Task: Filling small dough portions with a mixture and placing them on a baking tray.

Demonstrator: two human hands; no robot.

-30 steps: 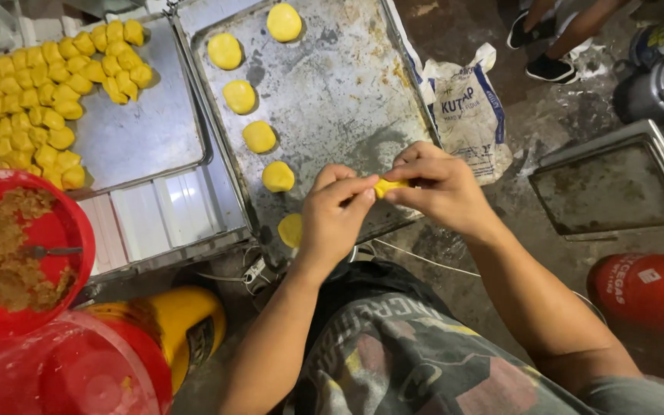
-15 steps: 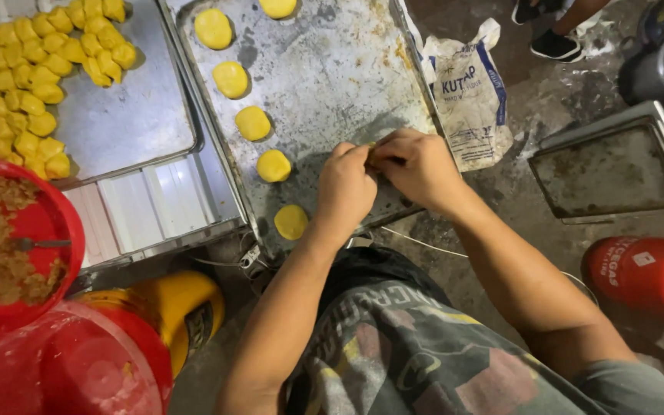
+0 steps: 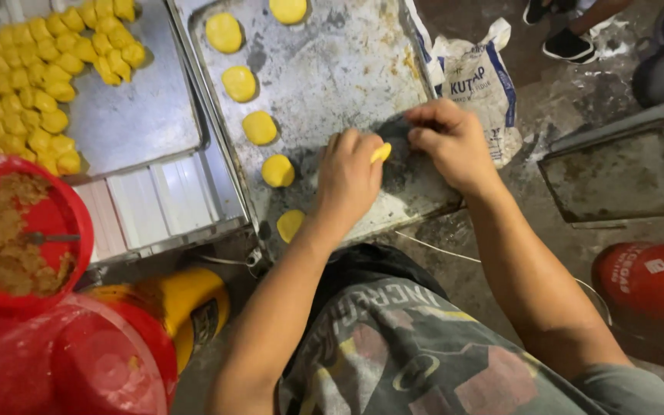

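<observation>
While you look down over your lap, the floured metal tray (image 3: 332, 84) serves as the landmark for every entry below.

Left hand: your left hand (image 3: 350, 178) rests over the near part of the tray, fingers curled, gripping a small yellow dough piece (image 3: 380, 152) that shows at its fingertips.
Right hand: your right hand (image 3: 452, 142) sits over the near right corner of the tray, just beside the left hand; its fingers are pinched together, and you cannot tell whether they hold anything.
Dough piece: held above the tray surface, between the two hands, touching the left hand only.
Flattened rounds: a row of yellow discs (image 3: 259, 127) runs down the left side of the tray, the nearest one at its near edge.
Second tray: to the left of the landmark tray, a tray (image 3: 144, 115) carries a heap of yellow dough lumps (image 3: 40, 77).
Red bowl: further left and nearer you, a red bowl (image 3: 17, 238) holds brown filling.
Bag: a white printed bag (image 3: 476, 77) lies against the right edge of the tray.
Red cylinder: a red cylinder (image 3: 647, 280) lies well to the right, on the floor.
</observation>
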